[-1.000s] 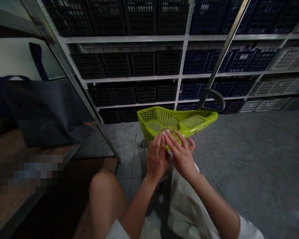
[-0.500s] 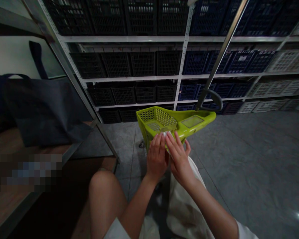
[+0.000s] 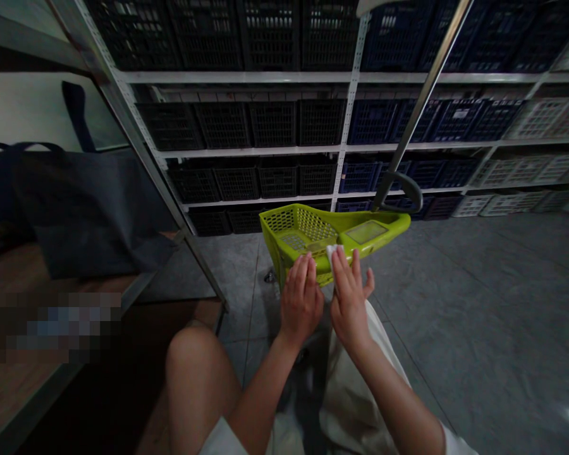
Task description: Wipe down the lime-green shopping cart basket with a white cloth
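A yellow-green shopping cart basket (image 3: pixel 275 235) with perforated walls stands in front of my knees. My left hand (image 3: pixel 302 302) rests on its near rim, with fingers stretched straight and side by side; the thumb is hidden. Farther right along that rim, my right hand (image 3: pixel 349 302) presses a small white wipe (image 3: pixel 332 253) against the plastic under its fingers, the little finger lifted away. A clear rectangular panel (image 3: pixel 366 232) is set into the cart's handle section, just beyond my right fingertips.
Shelving (image 3: pixel 265 151) with black, blue and white crates lines the back. A metal pole (image 3: pixel 431 82) with a dark loop handle (image 3: pixel 410 191) rises behind the cart. To the left, a dark bag (image 3: pixel 95 215) stands on a wooden shelf (image 3: pixel 9 379). Grey tiled floor (image 3: pixel 493 303) extends right.
My right hand has slid right along the rim with the wipe, away from my left hand, which has barely moved. The cart has stayed in place.
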`<state>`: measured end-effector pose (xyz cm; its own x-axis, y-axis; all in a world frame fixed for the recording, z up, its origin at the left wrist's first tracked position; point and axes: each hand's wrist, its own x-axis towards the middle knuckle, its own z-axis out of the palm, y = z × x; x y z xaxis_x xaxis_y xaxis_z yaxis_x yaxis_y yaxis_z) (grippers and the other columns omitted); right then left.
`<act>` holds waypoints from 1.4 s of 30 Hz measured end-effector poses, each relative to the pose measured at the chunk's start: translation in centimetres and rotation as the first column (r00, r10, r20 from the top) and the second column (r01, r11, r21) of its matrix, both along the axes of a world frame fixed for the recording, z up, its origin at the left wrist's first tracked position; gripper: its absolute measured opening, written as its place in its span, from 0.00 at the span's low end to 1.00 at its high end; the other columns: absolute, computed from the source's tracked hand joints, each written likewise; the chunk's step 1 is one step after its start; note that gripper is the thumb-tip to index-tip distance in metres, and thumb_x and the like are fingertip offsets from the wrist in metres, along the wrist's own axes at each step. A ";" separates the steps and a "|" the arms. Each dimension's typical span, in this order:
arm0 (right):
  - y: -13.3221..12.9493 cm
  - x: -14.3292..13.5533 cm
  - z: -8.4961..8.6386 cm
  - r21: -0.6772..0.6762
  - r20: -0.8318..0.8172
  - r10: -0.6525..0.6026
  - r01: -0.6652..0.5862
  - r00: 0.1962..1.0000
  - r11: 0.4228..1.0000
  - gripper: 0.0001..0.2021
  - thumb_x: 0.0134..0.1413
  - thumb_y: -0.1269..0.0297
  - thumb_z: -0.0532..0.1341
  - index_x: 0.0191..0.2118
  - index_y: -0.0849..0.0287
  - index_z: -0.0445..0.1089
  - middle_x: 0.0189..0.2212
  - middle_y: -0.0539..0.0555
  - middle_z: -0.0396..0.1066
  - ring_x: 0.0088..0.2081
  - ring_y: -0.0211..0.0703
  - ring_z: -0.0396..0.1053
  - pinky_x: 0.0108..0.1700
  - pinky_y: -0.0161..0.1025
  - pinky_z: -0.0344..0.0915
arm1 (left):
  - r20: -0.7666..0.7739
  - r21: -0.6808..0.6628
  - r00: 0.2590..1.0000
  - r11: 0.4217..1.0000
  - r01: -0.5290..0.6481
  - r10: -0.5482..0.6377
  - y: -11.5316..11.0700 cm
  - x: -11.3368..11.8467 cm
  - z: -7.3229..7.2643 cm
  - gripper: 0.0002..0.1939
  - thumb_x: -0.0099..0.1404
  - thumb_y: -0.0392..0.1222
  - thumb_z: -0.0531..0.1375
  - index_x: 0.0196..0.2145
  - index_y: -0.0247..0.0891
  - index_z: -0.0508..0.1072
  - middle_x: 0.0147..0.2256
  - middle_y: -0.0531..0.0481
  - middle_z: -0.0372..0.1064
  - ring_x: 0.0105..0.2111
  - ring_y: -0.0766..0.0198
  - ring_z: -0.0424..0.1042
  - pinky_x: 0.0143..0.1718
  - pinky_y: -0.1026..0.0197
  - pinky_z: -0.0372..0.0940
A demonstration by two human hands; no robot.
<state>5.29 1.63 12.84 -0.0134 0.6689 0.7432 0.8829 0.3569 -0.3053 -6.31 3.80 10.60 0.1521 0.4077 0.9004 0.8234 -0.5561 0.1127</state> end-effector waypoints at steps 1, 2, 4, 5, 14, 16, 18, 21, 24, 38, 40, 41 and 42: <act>-0.5 -0.8 0.0 -0.006 0.022 0.048 -0.048 0.999 0.999 0.42 0.52 0.78 0.47 0.73 0.51 0.39 0.70 0.55 0.53 0.73 0.49 0.37 0.68 0.59 0.37 | 0.000 -0.006 1.000 1.000 0.001 -0.001 0.0 -0.1 -0.1 0.33 0.71 0.32 0.51 0.70 0.30 0.46 0.62 0.33 0.63 0.68 0.52 0.53 0.64 0.47 0.60; -0.8 -1.3 -0.1 -0.011 0.047 0.091 -0.090 0.995 0.996 0.42 0.53 0.78 0.47 0.73 0.51 0.40 0.69 0.55 0.54 0.73 0.48 0.37 0.68 0.58 0.37 | 0.002 -0.008 1.000 1.000 0.001 -0.001 0.0 -0.1 -0.1 0.33 0.71 0.33 0.51 0.70 0.30 0.46 0.62 0.33 0.63 0.68 0.52 0.53 0.64 0.47 0.60; -0.7 -0.9 0.0 -0.014 0.094 0.134 -0.133 0.987 0.991 0.42 0.52 0.79 0.48 0.73 0.49 0.43 0.69 0.53 0.56 0.73 0.49 0.35 0.68 0.59 0.32 | 0.004 -0.006 1.000 1.000 0.001 -0.001 -0.1 -0.4 -0.1 0.33 0.71 0.33 0.52 0.70 0.30 0.46 0.62 0.33 0.63 0.68 0.52 0.53 0.64 0.47 0.60; -0.3 -0.1 0.0 -0.008 0.101 0.126 -0.126 0.987 0.992 0.42 0.51 0.79 0.48 0.72 0.48 0.45 0.68 0.52 0.57 0.73 0.50 0.34 0.68 0.61 0.30 | 0.002 -0.001 1.000 1.000 0.000 0.000 -0.1 -0.5 -0.1 0.34 0.70 0.32 0.52 0.70 0.30 0.46 0.62 0.33 0.62 0.68 0.52 0.53 0.64 0.47 0.60; 0.9 2.0 0.3 -0.009 -0.003 -0.020 0.020 1.000 1.000 0.44 0.47 0.80 0.47 0.72 0.48 0.46 0.68 0.51 0.57 0.73 0.52 0.32 0.67 0.67 0.34 | -0.026 -0.006 1.000 1.000 -0.004 0.004 -0.1 -0.1 0.1 0.35 0.69 0.30 0.51 0.71 0.30 0.44 0.63 0.33 0.61 0.68 0.51 0.53 0.63 0.46 0.61; -0.4 0.3 0.3 -0.026 0.043 0.084 -0.083 0.996 0.996 0.43 0.49 0.80 0.47 0.72 0.50 0.45 0.69 0.52 0.55 0.73 0.50 0.34 0.68 0.63 0.35 | -0.015 -0.011 1.000 1.000 -0.004 0.004 0.0 -0.2 -0.1 0.34 0.71 0.33 0.51 0.71 0.31 0.44 0.63 0.33 0.62 0.68 0.51 0.54 0.63 0.45 0.61; -1.0 -0.1 0.3 -0.032 0.102 0.156 -0.154 0.982 0.988 0.43 0.49 0.80 0.48 0.72 0.49 0.46 0.69 0.52 0.56 0.73 0.50 0.33 0.68 0.62 0.33 | -0.014 -0.004 1.000 1.000 -0.003 0.003 0.0 -0.4 -0.2 0.33 0.71 0.34 0.51 0.71 0.31 0.45 0.62 0.33 0.62 0.68 0.51 0.54 0.63 0.45 0.61; 0.2 1.9 0.4 -0.005 0.097 0.117 -0.117 0.988 0.993 0.43 0.48 0.80 0.48 0.71 0.46 0.50 0.67 0.49 0.59 0.73 0.52 0.32 0.68 0.65 0.29 | -0.028 0.012 1.000 1.000 -0.003 0.003 -0.1 -0.8 0.0 0.35 0.69 0.31 0.52 0.71 0.31 0.46 0.62 0.33 0.63 0.68 0.51 0.54 0.64 0.46 0.61; 1.8 4.0 0.4 0.038 -0.001 -0.033 0.033 0.999 0.999 0.44 0.46 0.80 0.48 0.70 0.45 0.51 0.66 0.50 0.61 0.73 0.55 0.32 0.66 0.69 0.29 | -0.045 0.009 0.999 1.000 0.006 -0.005 -0.1 -0.7 0.3 0.36 0.68 0.29 0.52 0.71 0.30 0.45 0.63 0.33 0.62 0.68 0.51 0.54 0.64 0.46 0.60; 2.4 4.2 0.4 0.103 0.062 0.052 -0.058 0.997 0.993 0.44 0.46 0.81 0.47 0.71 0.49 0.49 0.67 0.55 0.60 0.71 0.47 0.47 0.68 0.62 0.29 | -0.015 -0.006 0.999 0.999 0.033 -0.033 -0.1 -0.8 0.2 0.35 0.69 0.30 0.51 0.71 0.32 0.44 0.64 0.34 0.61 0.68 0.52 0.54 0.64 0.46 0.60; 2.7 4.3 0.3 0.105 0.012 -0.015 0.013 1.000 0.994 0.44 0.46 0.81 0.47 0.71 0.50 0.49 0.67 0.56 0.59 0.71 0.48 0.47 0.68 0.63 0.30 | -0.014 -0.007 0.999 0.999 0.039 -0.039 -0.2 -0.5 0.3 0.36 0.69 0.30 0.50 0.71 0.33 0.43 0.64 0.34 0.61 0.68 0.52 0.54 0.64 0.46 0.60; 2.5 3.8 0.3 0.097 0.009 -0.013 0.012 1.000 0.995 0.44 0.46 0.80 0.47 0.71 0.50 0.48 0.67 0.57 0.59 0.71 0.47 0.48 0.68 0.62 0.31 | -0.010 -0.008 0.999 0.999 0.038 -0.038 -0.1 -0.4 0.2 0.35 0.69 0.30 0.50 0.71 0.33 0.44 0.64 0.34 0.61 0.68 0.52 0.54 0.64 0.46 0.60; 1.9 3.1 0.3 0.086 0.020 0.014 -0.015 1.000 0.996 0.44 0.46 0.80 0.47 0.72 0.52 0.47 0.67 0.58 0.58 0.70 0.46 0.49 0.68 0.60 0.32 | -0.003 -0.007 0.999 0.999 0.035 -0.035 -0.1 -0.3 0.2 0.35 0.70 0.30 0.50 0.71 0.33 0.44 0.64 0.34 0.61 0.68 0.52 0.54 0.64 0.46 0.60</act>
